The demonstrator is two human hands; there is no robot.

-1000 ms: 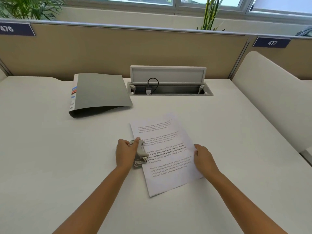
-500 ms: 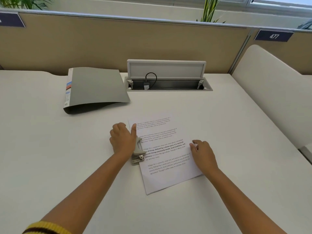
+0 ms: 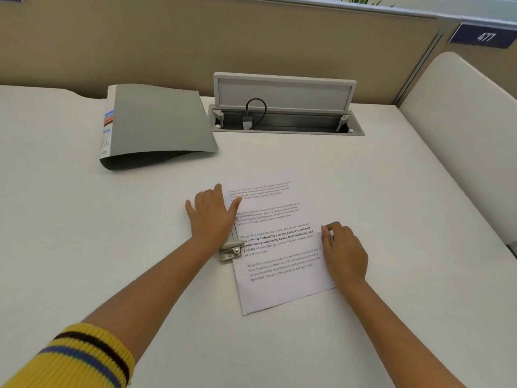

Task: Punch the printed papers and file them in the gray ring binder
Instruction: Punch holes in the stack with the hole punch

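The printed papers (image 3: pixel 279 247) lie slightly askew on the white desk (image 3: pixel 112 247), their left edge slid into a small grey hole punch (image 3: pixel 230 249). My left hand (image 3: pixel 212 217) lies flat on top of the punch with fingers spread, its palm pressing the lever; most of the punch is hidden under it. My right hand (image 3: pixel 345 253) rests on the right edge of the papers with curled fingertips holding them down. The gray ring binder (image 3: pixel 156 127) lies closed at the back left, spine to the left.
An open cable hatch (image 3: pixel 285 119) with a raised lid and a black cable sits at the back centre. A beige partition wall (image 3: pixel 251 43) runs behind the desk. A white side panel (image 3: pixel 461 130) stands at the right.
My left hand went from gripping the punch lever to lying flat and spread on top of it, pressing down. My right hand slid slightly up the paper's right edge. The view tilted downward.
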